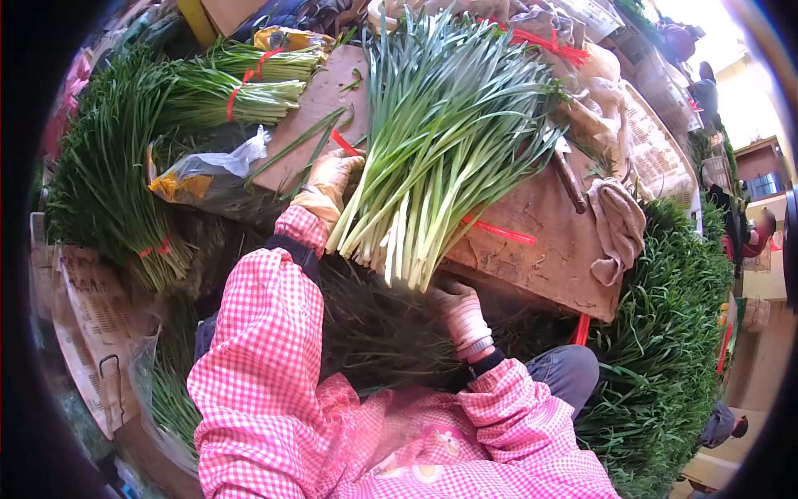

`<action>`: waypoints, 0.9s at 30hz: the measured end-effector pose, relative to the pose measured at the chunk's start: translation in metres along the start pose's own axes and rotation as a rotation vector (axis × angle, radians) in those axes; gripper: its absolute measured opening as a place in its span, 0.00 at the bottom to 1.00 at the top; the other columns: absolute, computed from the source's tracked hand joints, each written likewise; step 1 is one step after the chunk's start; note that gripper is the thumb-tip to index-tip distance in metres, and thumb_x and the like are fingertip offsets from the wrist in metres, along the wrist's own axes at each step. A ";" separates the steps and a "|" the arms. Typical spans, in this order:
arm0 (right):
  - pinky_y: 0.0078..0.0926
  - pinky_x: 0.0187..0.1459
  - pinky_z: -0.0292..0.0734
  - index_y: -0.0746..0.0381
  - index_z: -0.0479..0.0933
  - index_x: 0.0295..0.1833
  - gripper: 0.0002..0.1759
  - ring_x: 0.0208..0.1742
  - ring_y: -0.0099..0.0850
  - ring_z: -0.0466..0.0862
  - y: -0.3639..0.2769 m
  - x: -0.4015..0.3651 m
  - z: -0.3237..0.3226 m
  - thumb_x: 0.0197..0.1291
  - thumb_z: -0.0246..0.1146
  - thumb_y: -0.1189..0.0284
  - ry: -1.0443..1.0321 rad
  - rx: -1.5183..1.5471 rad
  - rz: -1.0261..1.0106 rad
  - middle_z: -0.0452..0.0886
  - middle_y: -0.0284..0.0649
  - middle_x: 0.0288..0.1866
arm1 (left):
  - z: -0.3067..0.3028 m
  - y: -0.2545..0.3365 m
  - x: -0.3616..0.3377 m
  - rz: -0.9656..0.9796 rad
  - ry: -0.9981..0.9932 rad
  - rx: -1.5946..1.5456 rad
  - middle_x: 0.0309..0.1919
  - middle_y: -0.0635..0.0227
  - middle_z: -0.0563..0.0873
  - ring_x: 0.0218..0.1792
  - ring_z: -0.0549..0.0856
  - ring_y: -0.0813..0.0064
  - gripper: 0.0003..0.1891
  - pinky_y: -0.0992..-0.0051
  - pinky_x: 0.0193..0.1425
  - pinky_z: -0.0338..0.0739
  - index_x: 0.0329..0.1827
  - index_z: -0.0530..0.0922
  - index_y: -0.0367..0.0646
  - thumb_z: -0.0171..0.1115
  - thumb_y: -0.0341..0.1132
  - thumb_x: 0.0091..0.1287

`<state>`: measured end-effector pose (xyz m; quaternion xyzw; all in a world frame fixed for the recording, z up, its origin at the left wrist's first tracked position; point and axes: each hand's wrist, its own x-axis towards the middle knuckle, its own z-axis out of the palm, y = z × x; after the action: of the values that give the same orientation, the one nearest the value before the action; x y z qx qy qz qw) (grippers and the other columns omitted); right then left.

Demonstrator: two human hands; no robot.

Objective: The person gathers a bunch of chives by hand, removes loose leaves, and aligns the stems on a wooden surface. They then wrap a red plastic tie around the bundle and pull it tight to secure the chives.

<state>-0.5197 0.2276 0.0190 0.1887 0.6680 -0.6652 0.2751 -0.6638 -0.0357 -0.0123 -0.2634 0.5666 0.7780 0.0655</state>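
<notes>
A large loose bundle of long green stalks (449,141) lies on a brown board (532,258), its pale ends toward me. My left hand (331,185), in a dirty work glove, is at the bundle's left side, with a red strip (343,143) by its fingers; how the fingers close is partly hidden. Just below the pale ends and the board's front edge is my right hand (460,312), also gloved, its fingers blurred and in shadow. Another red strip (503,232) runs out from under the bundle across the board.
Bundles tied with red (241,98) lie at the upper left. A tall heap of greens (665,358) stands at the right. On the board's right are a rag (617,229) and a dark tool (570,179). Other people (758,233) are at the far right.
</notes>
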 end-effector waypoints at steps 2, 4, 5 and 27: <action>0.20 0.26 0.71 0.68 0.78 0.43 0.16 0.24 0.24 0.78 -0.014 -0.004 0.001 0.57 0.64 0.66 -0.017 0.023 -0.033 0.81 0.35 0.30 | 0.000 -0.001 -0.001 0.000 -0.014 -0.009 0.37 0.62 0.80 0.36 0.79 0.72 0.21 0.73 0.40 0.74 0.51 0.73 0.38 0.64 0.36 0.55; 0.24 0.28 0.73 0.67 0.78 0.42 0.16 0.25 0.29 0.80 -0.034 -0.013 0.001 0.56 0.64 0.65 0.039 -0.086 -0.135 0.83 0.38 0.30 | 0.001 0.000 -0.001 0.008 -0.034 -0.014 0.41 0.62 0.78 0.40 0.77 0.72 0.26 0.73 0.44 0.71 0.54 0.70 0.38 0.65 0.40 0.54; 0.27 0.30 0.74 0.66 0.78 0.42 0.16 0.26 0.33 0.81 -0.035 -0.005 -0.005 0.56 0.63 0.63 0.074 -0.347 -0.275 0.83 0.41 0.31 | 0.001 0.002 -0.002 0.014 -0.050 -0.010 0.43 0.62 0.78 0.42 0.76 0.72 0.28 0.73 0.47 0.70 0.55 0.69 0.38 0.66 0.42 0.54; 0.33 0.33 0.76 0.65 0.78 0.38 0.12 0.30 0.37 0.82 -0.069 0.045 -0.025 0.54 0.60 0.66 -0.233 -0.706 -0.513 0.81 0.48 0.30 | 0.089 0.031 -0.113 0.215 0.052 0.619 0.64 0.49 0.64 0.65 0.64 0.61 0.69 0.73 0.69 0.59 0.71 0.39 0.29 0.82 0.38 0.29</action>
<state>-0.6002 0.2442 0.0445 -0.1645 0.8437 -0.4601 0.2224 -0.6103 0.0572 0.0883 -0.1895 0.8021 0.5645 0.0456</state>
